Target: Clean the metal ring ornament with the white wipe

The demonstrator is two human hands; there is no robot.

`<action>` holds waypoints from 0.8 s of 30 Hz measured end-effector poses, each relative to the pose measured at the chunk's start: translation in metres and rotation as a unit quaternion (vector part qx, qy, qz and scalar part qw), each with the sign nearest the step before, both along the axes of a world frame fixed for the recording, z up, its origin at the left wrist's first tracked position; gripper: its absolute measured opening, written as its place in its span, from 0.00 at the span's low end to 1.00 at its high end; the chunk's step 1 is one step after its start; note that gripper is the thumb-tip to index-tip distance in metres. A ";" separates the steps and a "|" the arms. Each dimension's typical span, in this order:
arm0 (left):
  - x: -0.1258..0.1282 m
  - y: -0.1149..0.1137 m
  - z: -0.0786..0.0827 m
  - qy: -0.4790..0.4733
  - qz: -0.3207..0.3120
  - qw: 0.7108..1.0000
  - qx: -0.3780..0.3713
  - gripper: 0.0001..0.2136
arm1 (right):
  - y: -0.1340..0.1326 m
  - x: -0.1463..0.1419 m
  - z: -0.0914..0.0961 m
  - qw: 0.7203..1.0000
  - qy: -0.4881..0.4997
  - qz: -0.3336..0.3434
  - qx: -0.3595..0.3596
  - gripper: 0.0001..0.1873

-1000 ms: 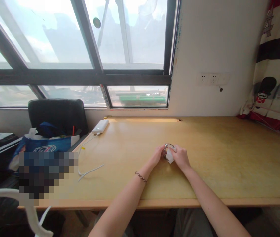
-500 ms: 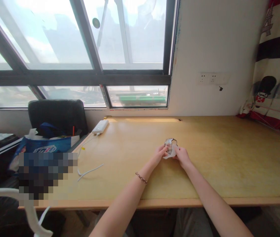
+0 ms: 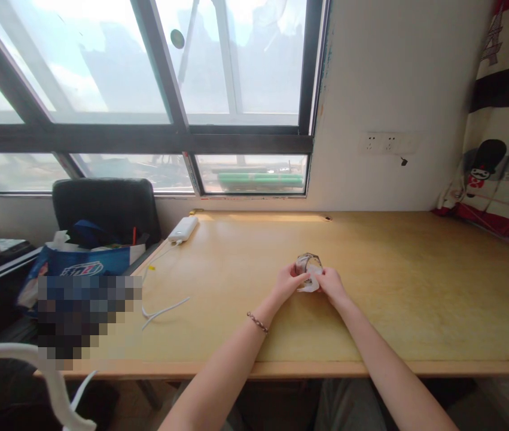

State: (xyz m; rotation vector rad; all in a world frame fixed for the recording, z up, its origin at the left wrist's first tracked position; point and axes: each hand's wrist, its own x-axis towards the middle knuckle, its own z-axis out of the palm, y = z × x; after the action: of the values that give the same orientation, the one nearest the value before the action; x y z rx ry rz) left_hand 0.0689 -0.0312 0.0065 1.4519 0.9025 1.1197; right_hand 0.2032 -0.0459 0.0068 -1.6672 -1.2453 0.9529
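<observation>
Both of my hands meet over the middle of the wooden table (image 3: pixel 218 323). Between them is a small, clear, shiny glass-like object (image 3: pixel 307 260) with a dark-edged rim; its exact kind is hard to make out. A thin white sheet, like tissue (image 3: pixel 310 287), lies against its near side. My left hand (image 3: pixel 287 282) is closed on the clear object's left side, thumb reaching across toward the white sheet. My right hand (image 3: pixel 334 285) is closed at the right, pinching the white sheet against the object. Fingertips behind the object are hidden.
A white power bank (image 3: pixel 183 229) with a white cable (image 3: pixel 164 310) lies at the table's left edge. Left of the table are a black chair (image 3: pixel 104 206) and a blue bag (image 3: pixel 79 263). A curved white tube (image 3: pixel 50 383) stands at the lower left.
My left thumb has stretched further right across the front of the clear object. The object has tilted slightly, and the white sheet has shifted a little lower.
</observation>
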 end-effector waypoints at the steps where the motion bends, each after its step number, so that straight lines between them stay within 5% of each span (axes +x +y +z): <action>1: -0.001 0.000 0.000 0.006 0.005 1.000 0.005 0.12 | -0.001 0.000 0.003 1.000 -0.029 -0.008 0.007 0.13; 11: -0.005 0.003 -0.008 0.039 0.008 0.998 -0.055 0.18 | -0.006 -0.001 0.010 0.980 -0.174 0.003 0.097 0.13; 16: -0.003 0.000 -0.002 0.023 0.003 1.000 0.003 0.18 | 0.000 0.003 0.001 0.971 -0.205 -0.019 0.122 0.15; 24: -0.003 -0.003 0.009 -0.088 -0.090 0.992 -0.013 0.20 | 0.004 0.002 -0.004 0.999 -0.024 -0.020 0.011 0.14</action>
State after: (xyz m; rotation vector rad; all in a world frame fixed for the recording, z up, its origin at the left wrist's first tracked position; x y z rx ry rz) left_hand 0.0655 -0.0344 0.0159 1.3617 0.6468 1.0782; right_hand 0.2050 -0.0423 0.0024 -1.6994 -1.2456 0.8765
